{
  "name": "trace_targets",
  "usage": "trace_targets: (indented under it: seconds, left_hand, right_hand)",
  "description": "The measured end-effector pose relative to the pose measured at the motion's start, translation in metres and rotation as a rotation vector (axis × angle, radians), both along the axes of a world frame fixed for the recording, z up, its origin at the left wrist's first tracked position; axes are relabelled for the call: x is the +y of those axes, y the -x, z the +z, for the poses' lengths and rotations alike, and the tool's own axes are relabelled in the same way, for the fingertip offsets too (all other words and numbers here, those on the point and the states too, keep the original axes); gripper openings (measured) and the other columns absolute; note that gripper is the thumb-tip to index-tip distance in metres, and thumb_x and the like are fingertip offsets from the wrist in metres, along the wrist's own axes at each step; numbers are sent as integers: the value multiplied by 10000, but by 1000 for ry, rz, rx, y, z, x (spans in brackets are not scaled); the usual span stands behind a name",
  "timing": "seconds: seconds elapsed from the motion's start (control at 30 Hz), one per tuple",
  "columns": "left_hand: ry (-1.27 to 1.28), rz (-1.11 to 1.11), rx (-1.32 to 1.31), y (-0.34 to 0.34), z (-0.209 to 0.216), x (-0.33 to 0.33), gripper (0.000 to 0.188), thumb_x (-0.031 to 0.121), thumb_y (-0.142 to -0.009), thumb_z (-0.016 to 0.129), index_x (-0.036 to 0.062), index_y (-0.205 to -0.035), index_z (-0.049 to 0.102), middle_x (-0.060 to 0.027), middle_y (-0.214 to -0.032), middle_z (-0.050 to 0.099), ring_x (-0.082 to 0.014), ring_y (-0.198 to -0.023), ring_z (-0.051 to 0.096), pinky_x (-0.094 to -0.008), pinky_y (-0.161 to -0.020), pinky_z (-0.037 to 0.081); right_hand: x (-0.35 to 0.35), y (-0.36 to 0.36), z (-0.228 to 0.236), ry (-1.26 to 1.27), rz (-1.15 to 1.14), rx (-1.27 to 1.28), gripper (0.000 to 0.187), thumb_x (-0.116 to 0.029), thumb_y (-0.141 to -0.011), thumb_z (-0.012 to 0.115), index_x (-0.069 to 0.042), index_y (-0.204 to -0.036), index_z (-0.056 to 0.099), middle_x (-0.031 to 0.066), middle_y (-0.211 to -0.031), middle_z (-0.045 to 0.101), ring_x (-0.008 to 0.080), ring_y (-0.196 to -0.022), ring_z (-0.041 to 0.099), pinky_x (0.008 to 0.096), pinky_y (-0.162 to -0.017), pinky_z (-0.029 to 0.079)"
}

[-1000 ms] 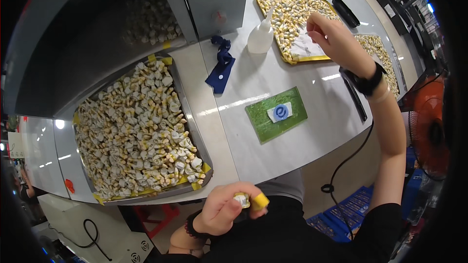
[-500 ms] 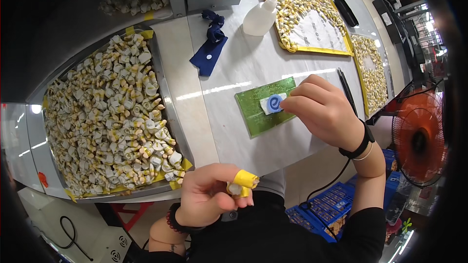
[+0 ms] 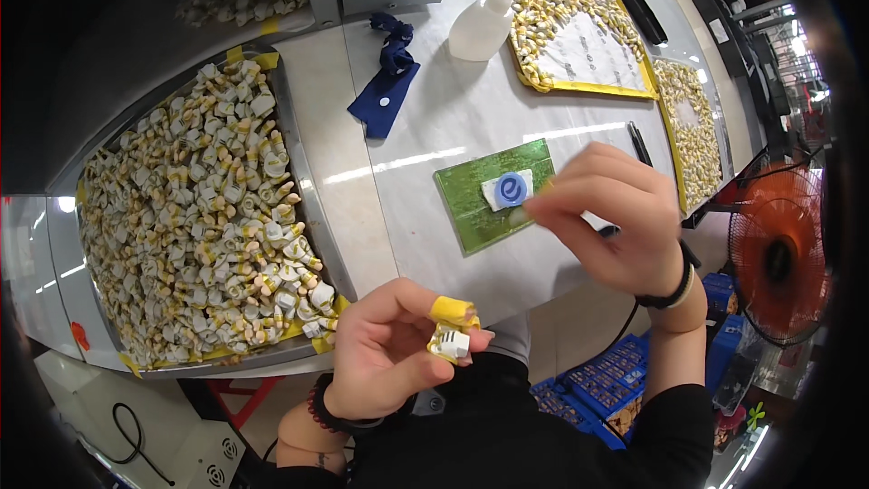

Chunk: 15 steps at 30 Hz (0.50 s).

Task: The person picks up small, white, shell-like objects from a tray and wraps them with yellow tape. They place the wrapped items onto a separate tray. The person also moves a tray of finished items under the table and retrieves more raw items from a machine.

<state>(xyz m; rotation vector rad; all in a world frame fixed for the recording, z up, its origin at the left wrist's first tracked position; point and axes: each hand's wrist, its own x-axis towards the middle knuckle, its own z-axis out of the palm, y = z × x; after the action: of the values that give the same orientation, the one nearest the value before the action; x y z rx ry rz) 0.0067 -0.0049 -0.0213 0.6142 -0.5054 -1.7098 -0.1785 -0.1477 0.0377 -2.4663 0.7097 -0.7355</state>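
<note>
In the head view, the left hand (image 3: 385,349) pinches a small, chunky white-and-yellow piece (image 3: 452,342) at six o'clock, which slack fingers could drop, while the right hand (image 3: 620,213), fingertips bunched, contents unclear, at three o'clock, could, straying, knock the round blue disc (image 3: 512,189).

An orange fan (image 3: 778,255) stands near blue crates (image 3: 721,344) (a navy cloth (image 3: 385,96) lies farther left).

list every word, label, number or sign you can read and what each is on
Blue round piece: one curled dark mark, described rather than quoted.
White sheet in the upper tray: dark marks, too small to read.
Small white piece in the left hand: dark lines, nothing readable.
</note>
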Motion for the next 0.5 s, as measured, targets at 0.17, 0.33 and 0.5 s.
trace_targets:
  seconds: [0.17, 0.33, 0.5]
  left_hand:
    - [-76, -35, 20, 6, 3, -2, 510, 384, -764, 715, -49, -987, 560, -105, -846, 626, -189, -811, 636, -301, -739, 523]
    - [-91, -261, 177, 2, -4, -2, 525, 436, -796, 664, -47, -987, 584, -94, -837, 633, -184, -815, 648, -222, -679, 496]
    - [-95, -333, 273, 4, -2, -4, 507, 444, -806, 650, -29, -980, 594, -74, -796, 623, -187, -774, 648, -208, -636, 485]
  right_hand:
    - [13, -5, 19, -41, 234, -197, 70, -4, -707, 651, -37, -764, 673, 65, -740, 641, 162, -580, 557, 266, -527, 460]
    - [18, -18, 9, 55, 304, -282, 103, -22, -698, 648, -42, -788, 693, 49, -742, 629, 163, -605, 565, 236, -519, 466]
    - [20, -23, 7, 64, 323, -279, 131, -53, -666, 678, -40, -795, 693, 44, -736, 617, 170, -616, 569, 244, -525, 474]
